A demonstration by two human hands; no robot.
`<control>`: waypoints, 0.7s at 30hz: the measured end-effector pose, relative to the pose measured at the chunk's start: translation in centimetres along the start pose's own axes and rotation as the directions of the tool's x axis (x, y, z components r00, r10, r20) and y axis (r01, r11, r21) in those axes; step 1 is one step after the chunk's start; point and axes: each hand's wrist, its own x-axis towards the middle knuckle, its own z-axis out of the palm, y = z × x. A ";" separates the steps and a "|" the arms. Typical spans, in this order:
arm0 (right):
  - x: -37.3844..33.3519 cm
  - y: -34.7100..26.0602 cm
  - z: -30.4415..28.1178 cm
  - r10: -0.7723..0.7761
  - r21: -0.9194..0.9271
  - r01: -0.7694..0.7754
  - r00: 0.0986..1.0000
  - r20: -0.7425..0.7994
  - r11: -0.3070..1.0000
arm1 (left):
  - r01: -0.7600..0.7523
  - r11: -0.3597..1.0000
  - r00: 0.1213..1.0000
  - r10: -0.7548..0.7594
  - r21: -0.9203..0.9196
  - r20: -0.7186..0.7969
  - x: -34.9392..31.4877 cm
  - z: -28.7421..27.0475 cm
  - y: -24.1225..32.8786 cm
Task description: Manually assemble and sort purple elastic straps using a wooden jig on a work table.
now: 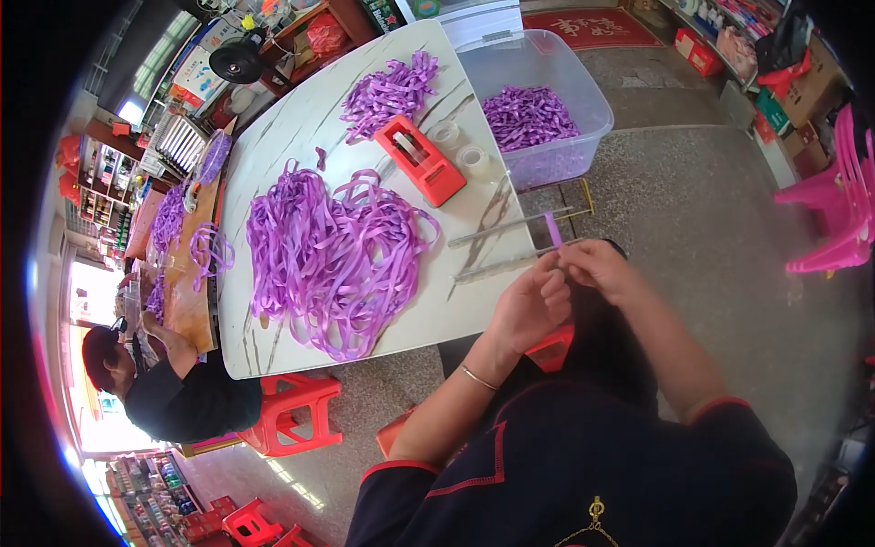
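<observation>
A short purple ribbon (552, 230) spans two thin metal rods (499, 229) that stick out over the table's right edge. At its near end the fingertips of both hands meet. My left hand (536, 305) is closed, its fingers curled and pinching close to the ribbon. My right hand (597, 266) pinches there too, thumb against forefinger; the exact grip is partly hidden by the fingers. To the left, a large heap of long purple ribbon loops (333, 260) covers much of the white marbled table (447, 314).
A red tape dispenser (421, 162) and clear tape rolls (473, 160) lie mid-table, beside a smaller ribbon pile (392, 94). A clear plastic bin (583, 123) holds many purple pieces. Another person (182, 392) works at a wooden table (196, 305) on the left. Pink chairs (838, 205) stand right.
</observation>
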 end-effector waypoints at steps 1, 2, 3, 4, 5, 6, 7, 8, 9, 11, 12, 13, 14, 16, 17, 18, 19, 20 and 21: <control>-0.3 -1.4 -0.9 0.041 -0.204 -0.030 0.998 0.048 0.979 | -0.002 1.000 1.000 0.002 0.005 0.003 -0.1 0.1 0.1; -0.4 -3.1 -1.0 0.093 -0.403 -0.049 0.992 0.090 0.914 | 0.015 1.000 1.000 -0.015 -0.004 0.010 -0.3 0.2 0.2; -0.3 -4.9 -0.6 0.093 -0.408 -0.045 0.991 0.099 0.912 | 0.030 0.999 0.999 -0.030 -0.014 0.019 -0.5 0.2 0.3; -0.5 -7.1 0.0 0.098 -0.512 -0.014 0.986 0.136 0.859 | 0.020 1.000 1.000 -0.020 -0.014 0.023 -0.7 0.3 0.2; -0.1 -8.7 0.4 0.104 -0.610 0.023 0.980 0.172 0.792 | 0.030 0.999 0.999 -0.030 -0.018 0.042 -0.8 0.4 0.3; 1.0 -9.6 1.7 -0.061 -0.561 0.174 0.975 0.215 0.809 | 0.038 0.999 0.997 -0.036 -0.023 0.061 -0.9 0.5 0.3; 2.3 -10.5 3.6 -0.227 -0.505 0.325 0.942 0.247 0.799 | 0.060 0.998 0.996 -0.059 -0.005 0.064 -0.8 0.4 0.4; 4.8 -10.7 5.2 -0.322 -0.525 0.419 0.907 0.270 0.741 | 0.038 0.999 0.997 -0.038 -0.004 0.064 -1.0 0.1 0.5; 7.3 -11.1 6.6 -0.418 -0.546 0.506 0.862 0.288 0.668 | 0.053 0.999 0.995 -0.053 0.000 0.089 -1.0 0.1 0.5; 11.4 -11.4 9.6 -0.431 -0.596 0.508 0.858 0.281 0.622 | 0.058 0.998 0.993 -0.056 -0.010 0.108 -1.2 -0.4 0.5; 13.1 -11.5 10.3 -0.420 -0.657 0.483 0.867 0.267 0.579 | 0.057 0.998 0.992 -0.055 -0.010 0.113 -0.9 -0.4 0.3; 14.6 -11.4 11.1 -0.408 -0.711 0.457 0.876 0.256 0.534 | 0.056 0.998 0.991 -0.056 0.002 0.126 -0.8 -0.5 0.2; 15.5 -11.3 11.9 -0.402 -0.709 0.461 0.876 0.267 0.534 | 0.048 0.999 0.990 -0.049 0.011 0.134 -0.8 -0.6 0.2; 16.8 -10.8 13.0 -0.255 -0.835 0.321 0.941 0.225 0.447 | 0.030 0.999 0.990 -0.033 0.024 0.137 -0.8 -0.7 0.2; 17.1 -10.7 13.4 -0.222 -0.765 0.331 0.943 0.247 0.553 | 0.023 0.999 0.989 -0.028 0.040 0.142 -0.9 -0.6 0.2; 17.7 -10.5 13.4 -0.219 -0.764 0.328 0.944 0.246 0.555 | 0.023 0.999 0.990 -0.028 0.037 0.139 -0.9 -0.6 0.3; 18.2 -10.3 13.3 -0.152 -0.648 0.322 0.940 0.305 0.691 | 0.024 0.999 0.992 -0.029 0.042 0.119 -0.9 -0.4 0.4; 18.6 -10.0 13.0 -0.099 -0.515 0.291 0.924 0.369 0.806 | 0.028 0.998 0.994 -0.033 0.047 0.100 -0.8 -0.3 0.4; 18.8 -9.8 12.6 -0.101 -0.514 0.288 0.927 0.361 0.808 | 0.038 0.998 0.994 -0.042 0.046 0.099 -0.8 -0.3 0.4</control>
